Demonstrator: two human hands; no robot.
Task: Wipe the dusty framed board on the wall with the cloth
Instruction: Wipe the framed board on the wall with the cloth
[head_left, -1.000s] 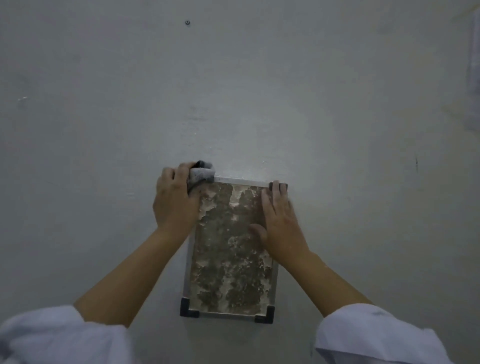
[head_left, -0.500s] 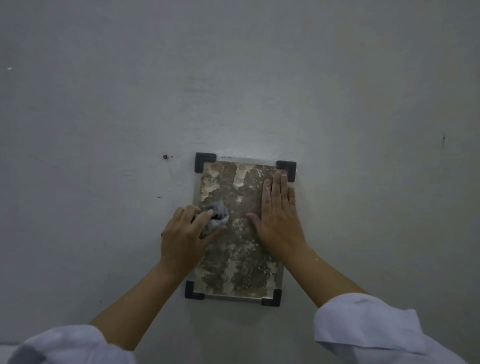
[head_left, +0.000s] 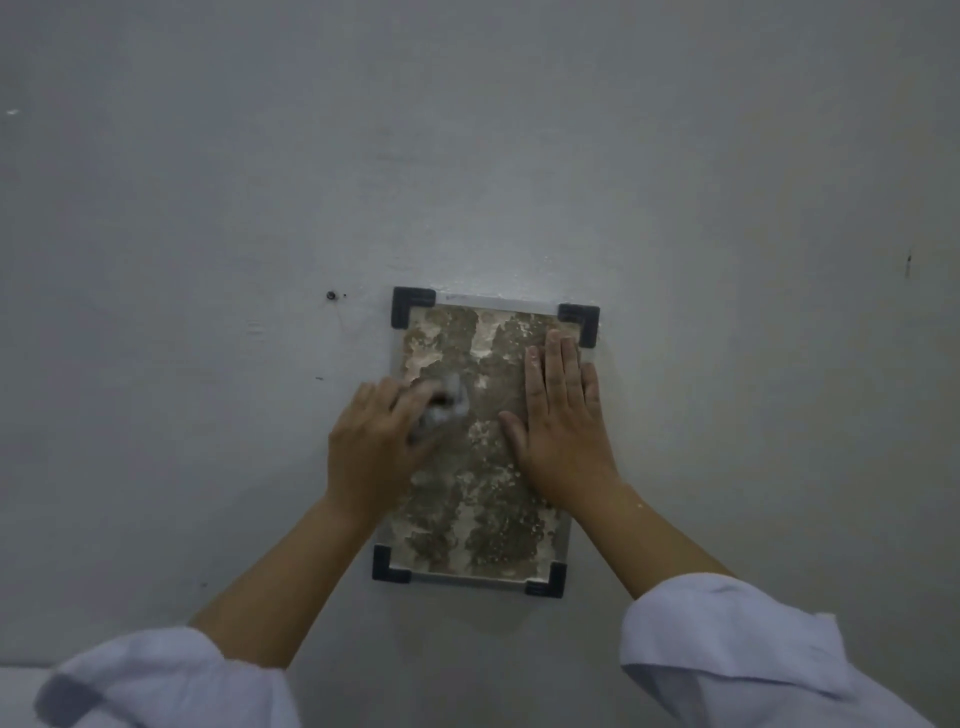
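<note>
Wall screw (head_left: 331, 295): left of the frame; your knuckles could catch it on a wide stroke.
Left hand (head_left: 374, 447): your fingers curl round the wadded cloth (head_left: 447, 402), pressing it on the board's left half.
Framed board (head_left: 483, 499): on the wall, centre; mostly still crusted.
Right hand (head_left: 563, 423): fingers flat, close together, bracing the board.
Risk: hard rubbing may shift the frame if you lift that hand.
Room: bare wall all round.
</note>
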